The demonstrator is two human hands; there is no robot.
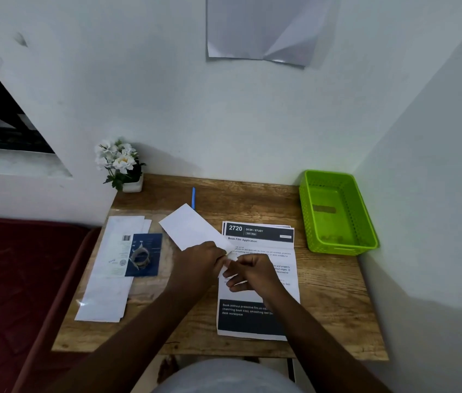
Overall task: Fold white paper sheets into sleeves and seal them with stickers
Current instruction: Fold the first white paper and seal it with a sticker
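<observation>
Head view. A wooden tabletop (329, 293) stands pushed into a corner formed by white walls; a grey sheet (264, 26) hangs on the far wall, and a dark red mattress (17, 279) adjoins the tabletop's left edge. At the far left corner stands a white pot of white flowers (120, 163); at the far right corner, a green perforated basket (337, 212). A blue pen (193, 197) lies near the far edge, pointing roughly away from the person. Along the left edge lies a stack of long white sheets (111, 279) bearing a dark blue card (143, 255). A printed instruction sheet (258, 279), headed "2720", lies right of centre, its long axis running from near edge to far edge.

The folded white paper (193, 229) is held above the middle of the tabletop. Its long axis runs diagonally: the free end points toward the far left corner, and the near end is held at the hands, over the instruction sheet. The left hand (198, 265) grips the paper's near end, fingers curled around it. The right hand (252, 275), fingers curled, pinches at the same end, just beside the left hand; what lies between its fingertips is too small to tell.
</observation>
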